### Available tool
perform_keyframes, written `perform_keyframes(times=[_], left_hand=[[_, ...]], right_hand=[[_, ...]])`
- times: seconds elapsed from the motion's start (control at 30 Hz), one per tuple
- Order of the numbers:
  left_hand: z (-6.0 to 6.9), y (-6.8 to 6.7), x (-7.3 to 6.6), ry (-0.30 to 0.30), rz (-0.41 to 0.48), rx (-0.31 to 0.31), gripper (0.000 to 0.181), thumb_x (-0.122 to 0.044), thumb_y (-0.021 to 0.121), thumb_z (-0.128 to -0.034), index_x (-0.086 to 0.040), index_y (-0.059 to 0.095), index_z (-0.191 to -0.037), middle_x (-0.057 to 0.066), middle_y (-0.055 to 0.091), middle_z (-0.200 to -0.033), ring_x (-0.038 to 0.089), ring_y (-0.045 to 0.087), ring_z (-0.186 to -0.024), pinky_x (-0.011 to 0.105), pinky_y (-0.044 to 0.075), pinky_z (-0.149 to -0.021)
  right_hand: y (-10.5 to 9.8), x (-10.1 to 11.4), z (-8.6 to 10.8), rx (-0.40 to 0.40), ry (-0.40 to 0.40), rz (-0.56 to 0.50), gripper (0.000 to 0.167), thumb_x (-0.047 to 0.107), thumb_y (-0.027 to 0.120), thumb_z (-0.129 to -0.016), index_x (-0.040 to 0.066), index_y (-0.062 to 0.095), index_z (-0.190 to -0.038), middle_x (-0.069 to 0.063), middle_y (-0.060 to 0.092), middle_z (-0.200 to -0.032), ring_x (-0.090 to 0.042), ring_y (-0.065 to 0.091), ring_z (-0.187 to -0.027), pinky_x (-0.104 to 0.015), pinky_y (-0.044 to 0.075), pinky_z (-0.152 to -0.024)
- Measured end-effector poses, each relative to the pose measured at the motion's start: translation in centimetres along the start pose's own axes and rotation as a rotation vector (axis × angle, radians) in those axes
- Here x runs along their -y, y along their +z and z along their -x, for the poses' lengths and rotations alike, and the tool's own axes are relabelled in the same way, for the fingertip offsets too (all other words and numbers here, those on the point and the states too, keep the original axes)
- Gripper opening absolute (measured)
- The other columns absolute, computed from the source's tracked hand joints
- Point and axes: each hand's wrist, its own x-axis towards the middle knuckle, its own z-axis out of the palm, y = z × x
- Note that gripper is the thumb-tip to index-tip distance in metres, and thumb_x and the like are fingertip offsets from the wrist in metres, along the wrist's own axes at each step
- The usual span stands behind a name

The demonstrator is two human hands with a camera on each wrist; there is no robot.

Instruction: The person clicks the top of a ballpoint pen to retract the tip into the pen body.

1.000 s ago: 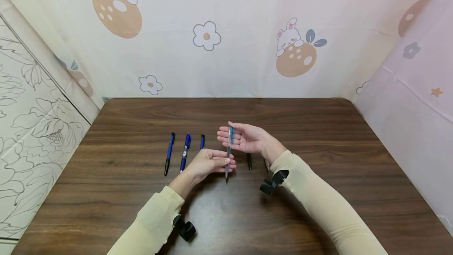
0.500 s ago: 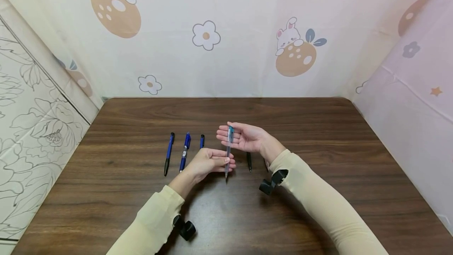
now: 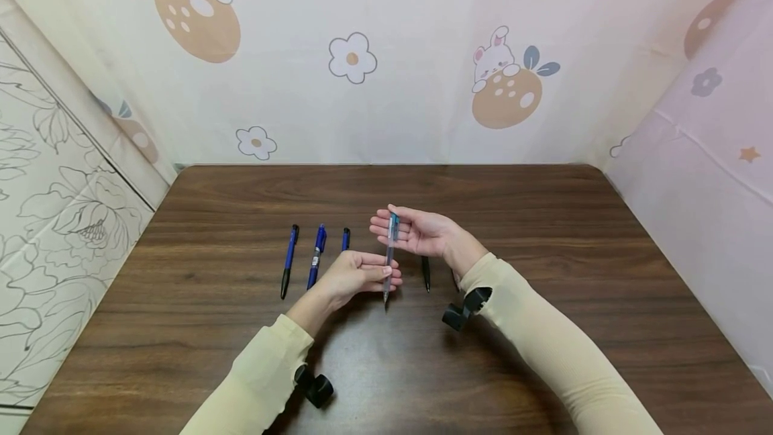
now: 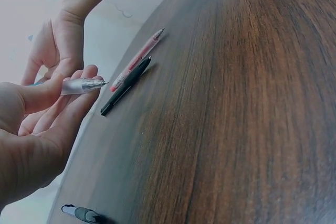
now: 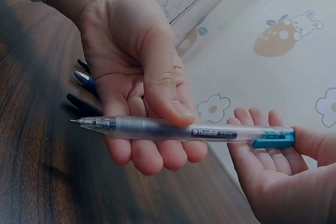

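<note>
A clear ballpoint pen [image 5: 215,133] with a teal clip end is held in the air over the table, tip towards the person. My left hand [image 3: 356,277] pinches it near the tip, thumb on top and fingers beneath. Behind the teal end my right hand [image 3: 425,233] is spread palm up, its fingers straight and its thumb touching the very end of the pen. In the left wrist view the bare metal point [image 4: 97,84] sticks out past the left thumb. The right wrist view shows lettering on the barrel.
On the brown table [image 3: 543,233], a blue and black pen [image 3: 289,262], a blue pen [image 3: 316,257] and a partly hidden blue pen [image 3: 345,239] lie to the left. A black pen [image 4: 126,86] and a pink clear pen [image 4: 137,59] lie to the right. A patterned curtain [image 3: 410,106] hangs behind.
Both hands keep nearly the same place and hold on the clear pen. The head view has shifted very slightly. The pens on the table have not moved.
</note>
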Motion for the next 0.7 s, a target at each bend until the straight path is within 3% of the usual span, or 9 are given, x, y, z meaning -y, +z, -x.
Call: perform_keyframes(times=[0.4,0.7], left_hand=[[-0.04,-0.07,-0.13,-0.013,0.010,-0.003,0.034,0.001,0.055,-0.0945,0.018,0.053,-0.123,0.016,0.073,-0.100,0.014,0.072,-0.086,0.037,0.058,-0.088],[0.02,-0.16,-0.11,-0.013,0.006,-0.002,0.035,0.000,0.056,-0.0943,0.018,0.053,-0.124,0.027,0.068,-0.112,0.015,0.072,-0.087,0.037,0.058,-0.088]], right_hand=[[-0.08,-0.03,-0.24,-0.009,-0.018,0.024,0.027,0.026,0.044,-0.103,0.006,0.059,-0.112,-0.008,0.074,-0.105,-0.018,0.071,-0.097,-0.030,0.059,-0.087],[-0.05,-0.12,-0.41,-0.021,-0.021,0.025,0.029,0.029,0.045,-0.102,0.006,0.061,-0.111,-0.008,0.074,-0.104,-0.018,0.071,-0.097,-0.031,0.059,-0.087]])
